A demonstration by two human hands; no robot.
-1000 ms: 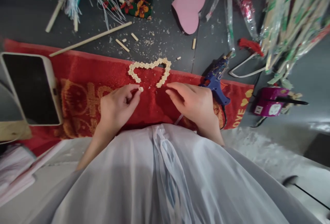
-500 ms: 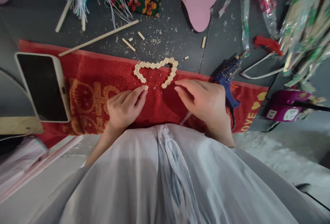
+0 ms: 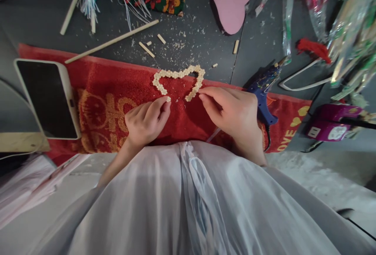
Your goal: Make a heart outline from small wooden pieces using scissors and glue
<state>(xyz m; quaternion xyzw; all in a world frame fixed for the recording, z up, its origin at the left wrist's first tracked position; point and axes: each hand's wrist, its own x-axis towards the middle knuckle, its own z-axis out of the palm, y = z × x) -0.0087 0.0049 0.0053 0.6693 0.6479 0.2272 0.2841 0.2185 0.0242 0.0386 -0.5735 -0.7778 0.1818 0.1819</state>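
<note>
A heart outline (image 3: 172, 74) made of small pale wooden pieces lies on a red towel (image 3: 96, 75), with a gap at its lower end. My left hand (image 3: 148, 121) is closed in a pinch on a small cluster of wooden pieces (image 3: 168, 99), just below the outline's left end. Beside the outline's right side is my right hand (image 3: 230, 108), thumb and forefinger drawn together. Whatever its fingertips hold, if anything, is too small to make out. To the right of that hand lies a blue glue gun (image 3: 264, 94), its nozzle pointing up and away.
A phone (image 3: 44, 98) lies at the left. Beyond the towel are a thin wooden stick (image 3: 111, 41), short stick pieces (image 3: 147, 49), crumbs and a pink heart (image 3: 233, 2). At the right are a purple power socket block (image 3: 333, 122), a red tassel (image 3: 313, 50) and plastic-wrapped sticks (image 3: 352, 24).
The table's things have shifted slightly in view. My right fingertips are a little closer to the heart outline's right side. My left hand keeps its pinch on the small cluster.
</note>
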